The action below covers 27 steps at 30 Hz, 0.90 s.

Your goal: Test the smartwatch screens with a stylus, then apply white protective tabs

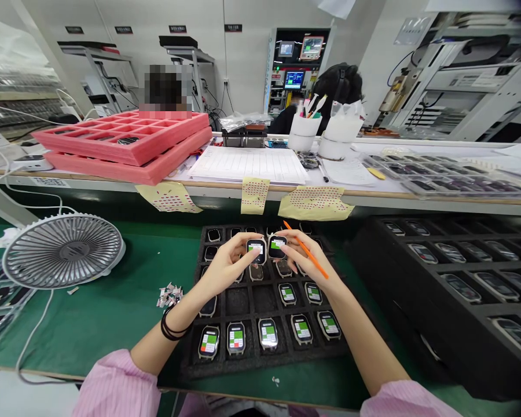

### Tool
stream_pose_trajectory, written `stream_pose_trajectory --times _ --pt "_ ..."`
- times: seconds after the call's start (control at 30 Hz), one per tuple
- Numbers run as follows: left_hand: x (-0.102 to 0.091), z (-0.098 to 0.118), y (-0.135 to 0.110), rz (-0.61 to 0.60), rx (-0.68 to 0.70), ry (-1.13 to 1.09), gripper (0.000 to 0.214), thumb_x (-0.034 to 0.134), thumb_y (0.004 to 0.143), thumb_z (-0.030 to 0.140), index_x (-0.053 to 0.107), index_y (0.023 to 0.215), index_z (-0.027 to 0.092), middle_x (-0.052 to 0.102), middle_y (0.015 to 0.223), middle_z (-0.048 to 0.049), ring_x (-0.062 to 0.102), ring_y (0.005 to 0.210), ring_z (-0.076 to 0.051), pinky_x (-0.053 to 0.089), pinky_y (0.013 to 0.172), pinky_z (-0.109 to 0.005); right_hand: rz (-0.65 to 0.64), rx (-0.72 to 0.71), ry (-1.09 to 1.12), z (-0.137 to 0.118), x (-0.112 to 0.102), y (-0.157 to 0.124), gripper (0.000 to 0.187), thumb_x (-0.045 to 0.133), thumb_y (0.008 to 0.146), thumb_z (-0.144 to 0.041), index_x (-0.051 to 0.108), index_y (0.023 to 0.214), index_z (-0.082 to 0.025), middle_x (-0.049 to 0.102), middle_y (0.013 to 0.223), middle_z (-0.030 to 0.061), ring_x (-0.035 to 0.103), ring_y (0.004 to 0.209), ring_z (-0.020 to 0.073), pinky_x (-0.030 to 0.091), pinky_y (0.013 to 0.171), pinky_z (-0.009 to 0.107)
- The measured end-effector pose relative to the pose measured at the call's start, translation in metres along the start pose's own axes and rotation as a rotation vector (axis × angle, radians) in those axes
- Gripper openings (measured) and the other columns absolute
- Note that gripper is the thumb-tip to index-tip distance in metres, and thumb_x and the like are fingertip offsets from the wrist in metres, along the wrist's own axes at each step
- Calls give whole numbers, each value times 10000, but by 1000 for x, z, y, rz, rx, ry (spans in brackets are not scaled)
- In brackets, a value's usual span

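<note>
My left hand (231, 259) is closed around a smartwatch case (256, 251) with a lit screen, its thumb on the glass. Beside it my right hand (304, 252) grips a second lit smartwatch case (277, 247). An orange pen-like stick (306, 250) also lies across the right hand, pointing up and left. Both hands are over a black foam tray (260, 359) with square pockets. Several strapless watch cases sit in it, and the front row (268, 334) shows green and white screens. Two pockets (237, 300) in the middle hold no watch.
A round white fan (64, 250) stands left, near a small pile of pale pieces (170, 295). Stacked black trays (421, 301) of watches stand right. The shelf ahead bears pink foam trays (125, 145), papers (249, 164) and a pen cup (304, 130). Another person's head (341, 84) shows beyond.
</note>
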<state>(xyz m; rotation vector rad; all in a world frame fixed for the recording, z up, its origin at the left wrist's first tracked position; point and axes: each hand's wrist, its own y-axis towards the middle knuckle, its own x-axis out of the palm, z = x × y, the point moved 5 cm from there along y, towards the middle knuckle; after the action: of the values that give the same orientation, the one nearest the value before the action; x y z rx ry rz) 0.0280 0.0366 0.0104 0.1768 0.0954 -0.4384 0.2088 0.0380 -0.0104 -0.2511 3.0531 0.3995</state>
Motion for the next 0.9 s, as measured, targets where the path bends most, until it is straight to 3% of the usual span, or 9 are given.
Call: stream_pose_trajectory --times 0.23,0.47,0.67,0.9 --pt "-2 1 1 39 -3 -2 363 614 861 415 589 1115 157 648 1043 -84 615 881 -169 523 684 -241 29 -14 -31 -3 1 -2 332 644 843 -465 609 1044 -203 646 820 27 515 434 72 392 358 210" --pt "-2 6 1 47 17 11 349 544 895 427 593 1116 163 635 970 -61 568 721 -117 454 566 -203 60 -21 -8 -5 0 -2 317 663 832 -457 611 1015 -204 656 836 28 490 415 59 386 364 212" --pt "-4 6 0 64 7 42 366 525 910 447 606 1128 165 615 882 -36 421 530 -63 348 454 -194 74 -7 5 -6 0 -2 339 690 803 -471 613 998 -204 669 853 34 467 407 55 393 372 220" --pt "-4 5 0 49 6 24 393 513 916 474 605 1138 163 571 796 -10 385 489 -53 315 428 -192 91 -11 20 -6 -2 -3 311 687 806 -453 619 980 -205 653 797 27 493 422 75 370 367 229"
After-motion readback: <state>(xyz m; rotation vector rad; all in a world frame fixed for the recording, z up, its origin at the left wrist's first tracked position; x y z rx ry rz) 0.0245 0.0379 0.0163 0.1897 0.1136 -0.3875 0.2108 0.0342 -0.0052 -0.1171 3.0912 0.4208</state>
